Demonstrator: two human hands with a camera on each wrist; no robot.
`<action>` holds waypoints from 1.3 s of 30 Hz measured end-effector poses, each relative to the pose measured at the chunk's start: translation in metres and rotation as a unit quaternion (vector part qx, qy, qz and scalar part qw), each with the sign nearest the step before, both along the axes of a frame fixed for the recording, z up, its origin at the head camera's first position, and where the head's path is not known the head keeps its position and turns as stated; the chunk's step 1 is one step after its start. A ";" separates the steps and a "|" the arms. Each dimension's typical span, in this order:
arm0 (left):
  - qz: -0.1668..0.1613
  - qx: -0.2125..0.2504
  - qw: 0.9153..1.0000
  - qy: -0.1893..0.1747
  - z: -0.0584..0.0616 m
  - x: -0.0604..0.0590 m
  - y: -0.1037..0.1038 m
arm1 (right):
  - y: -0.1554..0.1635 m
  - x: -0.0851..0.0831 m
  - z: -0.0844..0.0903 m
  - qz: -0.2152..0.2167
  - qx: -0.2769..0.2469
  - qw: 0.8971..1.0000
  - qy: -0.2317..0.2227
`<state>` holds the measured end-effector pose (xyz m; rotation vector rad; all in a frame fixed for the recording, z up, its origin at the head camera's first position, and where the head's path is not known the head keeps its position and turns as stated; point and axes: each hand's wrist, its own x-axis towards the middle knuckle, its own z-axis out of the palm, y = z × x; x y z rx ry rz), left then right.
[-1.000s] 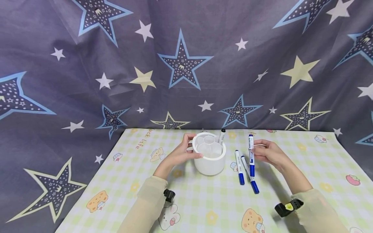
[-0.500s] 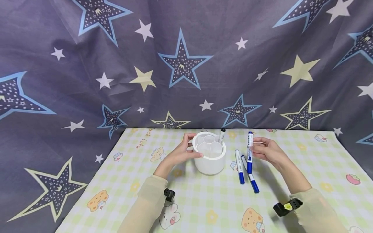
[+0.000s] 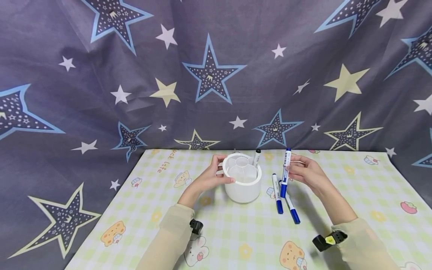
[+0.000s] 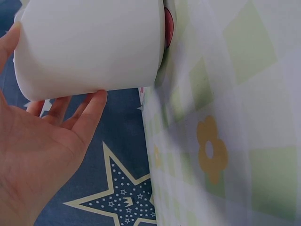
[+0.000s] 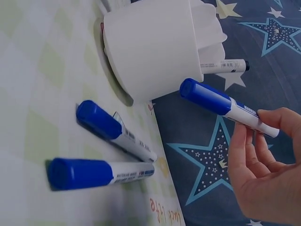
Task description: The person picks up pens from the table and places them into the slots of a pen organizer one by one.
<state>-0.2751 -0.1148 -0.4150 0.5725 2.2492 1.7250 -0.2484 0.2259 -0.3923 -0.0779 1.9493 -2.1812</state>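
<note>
A white round pen holder [image 3: 243,192] with inner compartments stands on the table. My left hand [image 3: 210,176] grips its left side, thumb on the rim and fingers round the back; the left wrist view shows the hand [image 4: 56,146] against the white wall. A black-tipped marker [image 3: 257,157] leans inside the holder at the far right. My right hand [image 3: 308,174] pinches a blue-capped whiteboard marker [image 3: 285,174] above the table, cap end down, tilted slightly. Below it lie two more blue-capped markers [image 3: 277,195] [image 3: 293,210], seen close up in the right wrist view.
A checked tablecloth [image 3: 236,232] with cartoon prints covers the table. Behind it hangs a dark curtain [image 3: 216,116] with stars, meeting the table's back edge. Each forearm wears a black wrist camera [image 3: 195,226].
My right hand has moved left and slightly up with the marker, whose cap end now tilts a little left. The left hand and the pen holder stay in place.
</note>
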 end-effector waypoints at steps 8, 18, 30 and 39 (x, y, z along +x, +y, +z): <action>-0.001 0.000 1.000 0.003 -0.001 -0.001 0.000 | -0.008 0.005 0.005 -0.015 -0.030 0.999 0.015; 0.006 -0.005 1.000 0.006 -0.003 -0.001 -0.001 | -0.021 0.004 0.009 -0.019 -0.058 0.998 0.024; 0.004 -0.004 1.000 0.002 -0.001 -0.001 0.001 | -0.035 0.006 0.015 -0.038 -0.077 0.996 0.034; 0.005 -0.006 1.000 0.001 0.000 0.000 0.000 | -0.044 0.005 0.015 -0.044 -0.101 0.993 0.035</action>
